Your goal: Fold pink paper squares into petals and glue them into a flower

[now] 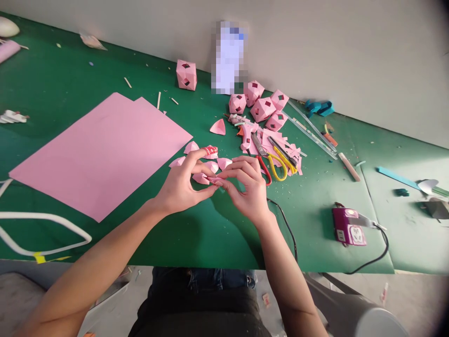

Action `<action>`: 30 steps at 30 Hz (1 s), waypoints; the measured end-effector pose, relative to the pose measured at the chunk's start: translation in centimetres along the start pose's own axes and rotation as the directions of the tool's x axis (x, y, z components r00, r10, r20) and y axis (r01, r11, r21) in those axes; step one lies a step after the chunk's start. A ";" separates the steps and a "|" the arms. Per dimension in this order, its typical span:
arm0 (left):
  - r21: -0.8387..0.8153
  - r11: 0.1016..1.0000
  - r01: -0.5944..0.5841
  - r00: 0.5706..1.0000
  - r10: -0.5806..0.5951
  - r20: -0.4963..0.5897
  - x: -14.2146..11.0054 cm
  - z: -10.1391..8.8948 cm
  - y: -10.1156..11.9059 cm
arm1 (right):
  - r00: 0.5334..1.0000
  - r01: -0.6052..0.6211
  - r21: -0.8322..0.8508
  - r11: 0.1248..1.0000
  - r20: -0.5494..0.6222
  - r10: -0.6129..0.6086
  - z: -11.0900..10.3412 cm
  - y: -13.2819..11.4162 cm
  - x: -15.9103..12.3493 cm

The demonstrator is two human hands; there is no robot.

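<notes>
Over the front of the green table, my left hand and my right hand meet fingertip to fingertip. Both pinch one small folded pink paper piece, mostly covered by the fingers. A red patterned wrap circles a finger of my left hand. Just beyond the hands lie several folded pink paper pieces, partly hidden behind the fingers. Another pink folded piece rests farther back. To the right of my right hand are scissors with yellow and red handles, and a pink glue gun on pink paper strips.
Pink sheets cover the left of the table. Several faceted pink paper shapes sit near the wall, with one box-like shape apart. A purple power adapter with a black cord stands right; a white frame lies front left.
</notes>
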State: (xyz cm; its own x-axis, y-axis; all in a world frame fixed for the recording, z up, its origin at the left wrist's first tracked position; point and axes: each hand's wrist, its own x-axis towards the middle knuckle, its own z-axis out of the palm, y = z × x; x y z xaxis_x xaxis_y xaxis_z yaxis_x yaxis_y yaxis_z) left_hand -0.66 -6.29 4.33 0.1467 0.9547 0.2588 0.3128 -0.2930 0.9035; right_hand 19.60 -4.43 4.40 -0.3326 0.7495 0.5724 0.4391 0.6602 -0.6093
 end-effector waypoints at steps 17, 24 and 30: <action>-0.375 0.925 0.057 0.997 -0.071 -0.023 0.4 -0.4 -0.6 | 0.868 -0.474 0.529 0.704 0.143 0.476 1.4 -1.6 -0.2; -0.434 0.890 0.137 0.990 -0.130 0.046 0.5 -0.5 -0.6 | 0.829 -0.556 0.593 0.582 0.356 0.430 0.5 -0.3 0.1; -0.565 0.790 0.236 0.968 -0.243 0.063 0.8 -0.1 -0.2 | 0.846 -0.479 0.685 0.549 0.194 0.496 2.2 -0.5 -0.4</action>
State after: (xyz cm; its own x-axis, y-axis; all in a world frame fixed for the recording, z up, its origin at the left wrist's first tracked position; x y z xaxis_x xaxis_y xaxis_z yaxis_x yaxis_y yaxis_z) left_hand -0.72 -5.51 4.42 0.1250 0.9921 0.0090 -0.2487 0.0226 0.9683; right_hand 17.64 -4.97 3.29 -0.2260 0.9712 0.0757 -0.1718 0.0367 -0.9845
